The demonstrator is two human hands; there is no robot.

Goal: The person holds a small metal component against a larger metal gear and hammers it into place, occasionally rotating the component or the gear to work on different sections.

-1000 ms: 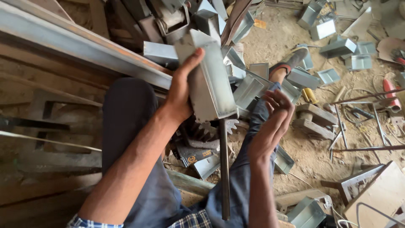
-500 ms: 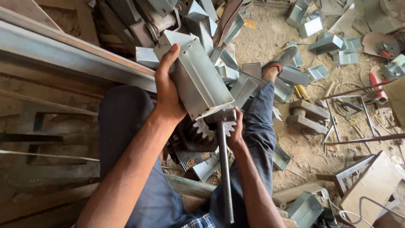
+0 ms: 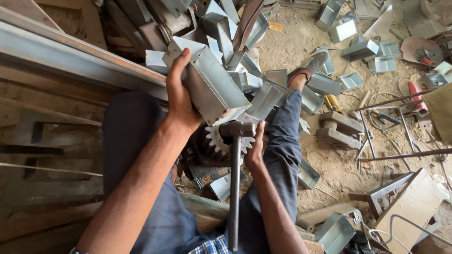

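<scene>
Left hand grips metal box, tilted, above gear between knees. Right hand rests on gear just right of hammer head; grip unclear. More boxes scattered far right.

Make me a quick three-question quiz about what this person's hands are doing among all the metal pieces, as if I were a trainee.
1. True or false: the left hand grips a folded sheet-metal box.
2. Which thing stands right under the box's lower end? A) a toothed gear wheel B) a paint tin C) a glass jar
3. Fill in: the right hand holds a ______ close to its head.

Key
1. True: its fingers wrap one side of the box.
2. A: the gear wheel sits between the knees, just below the box.
3. Hammer: the hammer points its head up by the box's lower end, its long handle running back toward the person.
</scene>
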